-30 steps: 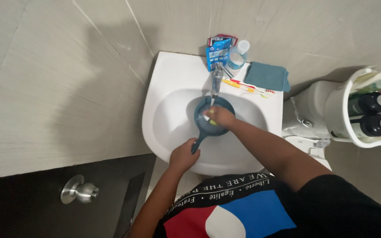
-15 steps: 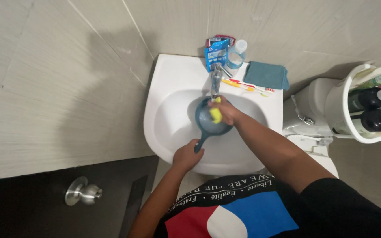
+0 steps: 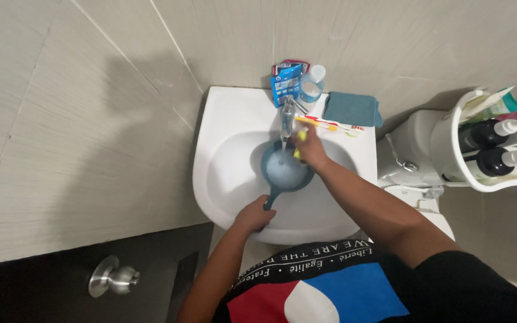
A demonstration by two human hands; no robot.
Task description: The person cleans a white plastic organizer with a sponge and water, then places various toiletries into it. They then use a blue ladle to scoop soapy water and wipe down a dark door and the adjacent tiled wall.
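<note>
A small blue pan (image 3: 285,170) sits over the bowl of a white sink (image 3: 222,143), under the chrome tap (image 3: 287,116), and looks soapy inside. My left hand (image 3: 254,215) grips the pan's handle at the sink's near edge. My right hand (image 3: 309,148) is at the pan's far rim beside the tap, closed on a yellow sponge (image 3: 300,140) that is partly hidden by my fingers.
On the sink's back ledge lie a blue packet (image 3: 286,81), a small clear bottle (image 3: 312,84), a folded blue cloth (image 3: 352,109) and toothbrushes (image 3: 330,125). A toilet tank (image 3: 411,149) and a white caddy (image 3: 480,143) with bottles stand right. A door knob (image 3: 112,276) is lower left.
My right hand with the sponge has moved from inside the pan up to its far rim near the tap. My left hand keeps hold of the handle.
</note>
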